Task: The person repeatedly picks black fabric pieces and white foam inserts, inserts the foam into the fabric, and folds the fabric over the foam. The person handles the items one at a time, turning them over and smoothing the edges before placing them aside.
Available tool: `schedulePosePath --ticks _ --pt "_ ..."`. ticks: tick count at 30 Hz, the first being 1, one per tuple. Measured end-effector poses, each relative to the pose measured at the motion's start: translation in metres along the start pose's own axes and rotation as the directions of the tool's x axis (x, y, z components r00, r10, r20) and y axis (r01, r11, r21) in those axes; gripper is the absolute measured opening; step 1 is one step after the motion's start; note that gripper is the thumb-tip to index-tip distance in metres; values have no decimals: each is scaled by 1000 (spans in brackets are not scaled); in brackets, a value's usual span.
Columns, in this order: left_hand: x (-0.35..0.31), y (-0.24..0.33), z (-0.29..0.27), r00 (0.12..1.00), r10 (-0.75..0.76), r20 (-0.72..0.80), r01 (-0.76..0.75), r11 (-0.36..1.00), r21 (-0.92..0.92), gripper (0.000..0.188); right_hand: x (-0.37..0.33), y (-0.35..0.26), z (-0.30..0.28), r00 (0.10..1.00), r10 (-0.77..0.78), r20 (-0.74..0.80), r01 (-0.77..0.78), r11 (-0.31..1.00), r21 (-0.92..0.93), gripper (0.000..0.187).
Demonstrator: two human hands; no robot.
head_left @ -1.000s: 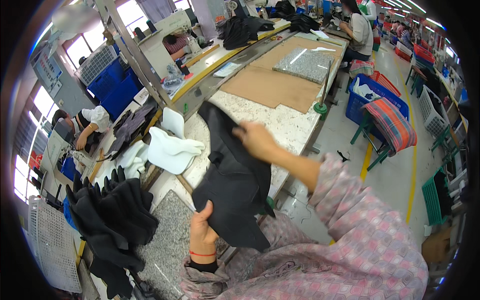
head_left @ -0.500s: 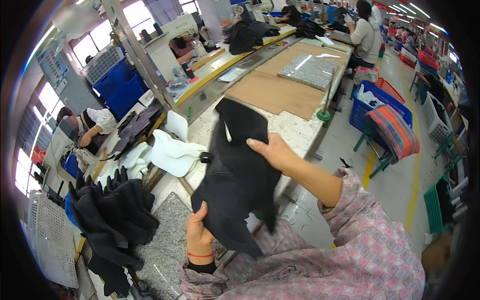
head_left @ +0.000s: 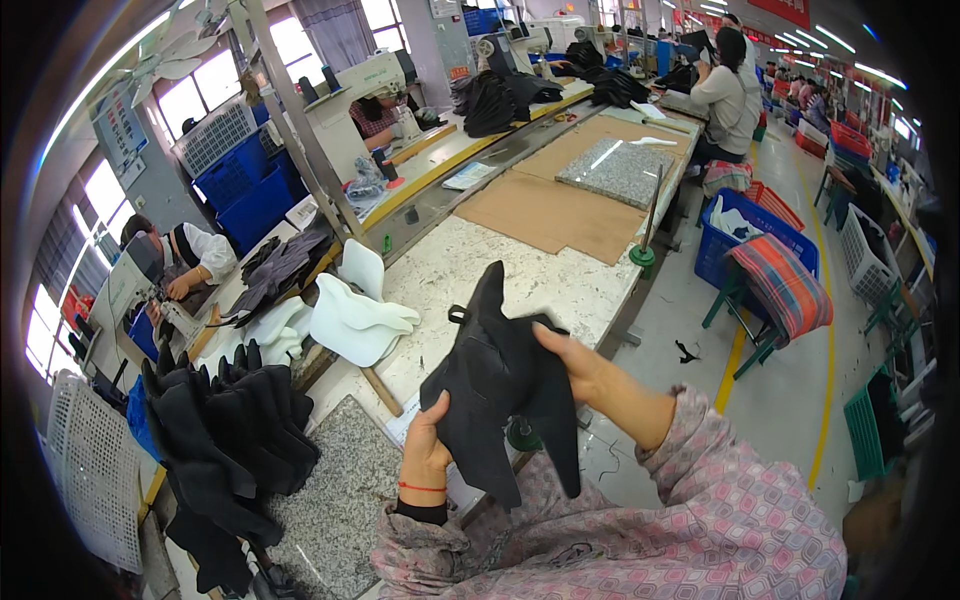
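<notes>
Between my two hands hangs a black fabric piece (head_left: 490, 375) with a small loop at its upper left and two pointed ends hanging down. My left hand (head_left: 428, 448) grips its lower left side, thumb on top. On the upper right edge, my right hand (head_left: 580, 365) pinches it with the thumb in front; the fingers behind are hidden. A stack of similar black pieces (head_left: 225, 430) stands to the left, beside a grey speckled stone slab (head_left: 340, 490). White curved pieces (head_left: 355, 320) lie beyond my left hand, near a wooden handle (head_left: 382, 392).
Cardboard sheets (head_left: 540, 215) and another stone slab (head_left: 618, 172) cover the far part of the worktable (head_left: 440, 270). A green-based metal spike (head_left: 643, 253) stands at its right edge. A blue crate (head_left: 745, 240) and a cloth-covered stool (head_left: 785, 280) are on the right. Co-workers sit at sewing machines.
The black piece has come down and nearer to me, and now looks folded or bunched. My right hand has lowered with it; my left hand has shifted slightly right.
</notes>
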State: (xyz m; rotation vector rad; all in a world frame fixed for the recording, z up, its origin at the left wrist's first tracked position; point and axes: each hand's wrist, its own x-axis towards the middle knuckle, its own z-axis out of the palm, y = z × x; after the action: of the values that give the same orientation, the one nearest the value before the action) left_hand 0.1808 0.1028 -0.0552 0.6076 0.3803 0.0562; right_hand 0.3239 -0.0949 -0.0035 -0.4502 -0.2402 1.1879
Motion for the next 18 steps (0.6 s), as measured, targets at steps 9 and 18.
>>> schedulePosePath --ticks 9,18 --pt "-50 -6 22 979 202 -28 -202 979 -10 41 0 1 53 925 -267 -269 190 941 -282 35" --pt "-64 12 46 966 257 23 -257 966 -3 48 -15 -20 94 908 -384 -169 277 851 -446 47"
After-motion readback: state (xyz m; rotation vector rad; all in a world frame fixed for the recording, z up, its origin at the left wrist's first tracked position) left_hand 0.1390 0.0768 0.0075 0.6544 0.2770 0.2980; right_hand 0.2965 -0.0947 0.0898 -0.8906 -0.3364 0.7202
